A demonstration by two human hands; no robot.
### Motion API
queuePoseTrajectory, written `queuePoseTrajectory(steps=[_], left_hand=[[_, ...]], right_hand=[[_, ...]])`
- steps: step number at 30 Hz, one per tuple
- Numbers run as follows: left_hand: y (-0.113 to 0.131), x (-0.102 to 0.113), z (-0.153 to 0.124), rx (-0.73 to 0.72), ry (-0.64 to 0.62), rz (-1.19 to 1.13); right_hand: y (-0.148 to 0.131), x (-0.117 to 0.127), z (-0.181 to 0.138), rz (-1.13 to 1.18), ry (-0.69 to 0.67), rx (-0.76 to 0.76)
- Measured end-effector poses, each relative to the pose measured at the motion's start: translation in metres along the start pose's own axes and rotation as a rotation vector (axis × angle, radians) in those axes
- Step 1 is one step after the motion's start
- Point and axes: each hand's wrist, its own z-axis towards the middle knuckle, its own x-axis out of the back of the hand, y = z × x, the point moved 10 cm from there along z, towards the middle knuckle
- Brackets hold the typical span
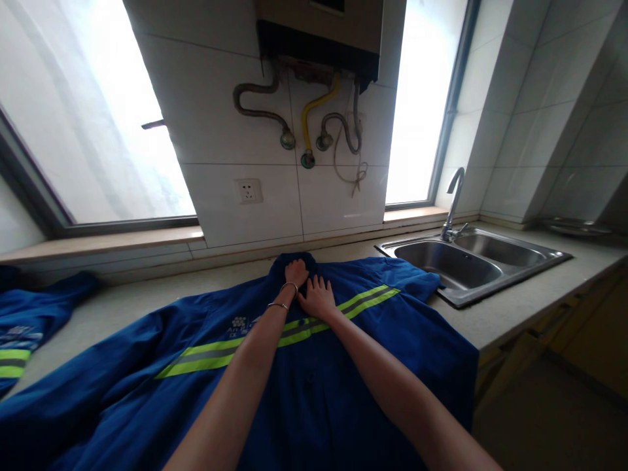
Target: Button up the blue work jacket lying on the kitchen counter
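A blue work jacket (383,353) with yellow-green and grey reflective bands lies spread, front side up, over the counter. Its collar (283,261) points toward the wall. My left hand (296,272), with bangles at the wrist, is closed at the collar, its fingers curled over the cloth. Just right of it and lower, my right hand (318,298) rests flat on the upper chest of the jacket, fingers apart. One sleeve stretches off to the left; the other lies near the sink.
A second blue garment (36,314) lies at the left on the counter (490,324). A double steel sink (461,304) with a faucet (456,196) stands at the right. Above hang a water heater (318,46) and its hoses; a socket (249,190) is on the tiled wall.
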Motion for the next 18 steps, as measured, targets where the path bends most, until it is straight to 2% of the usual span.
queuePoseTrajectory(steps=[4,8,11,15,18], left_hand=[[-0.003,0.003,0.000,0.001,-0.002,0.026],[-0.002,0.006,0.001,-0.029,0.002,0.019],[0.003,0.013,-0.002,-0.035,0.066,0.043],[0.009,0.027,-0.009,-0.040,0.190,0.074],[0.014,0.025,-0.011,-0.101,0.171,0.094]], right_hand=[[0.001,0.007,0.002,0.006,0.061,-0.013],[0.030,0.034,0.018,-0.012,0.177,-0.085],[0.065,0.058,0.036,-0.114,0.202,-0.080],[0.135,0.072,0.052,-0.210,0.054,-0.176],[0.174,0.077,0.052,-0.230,-0.011,-0.215]])
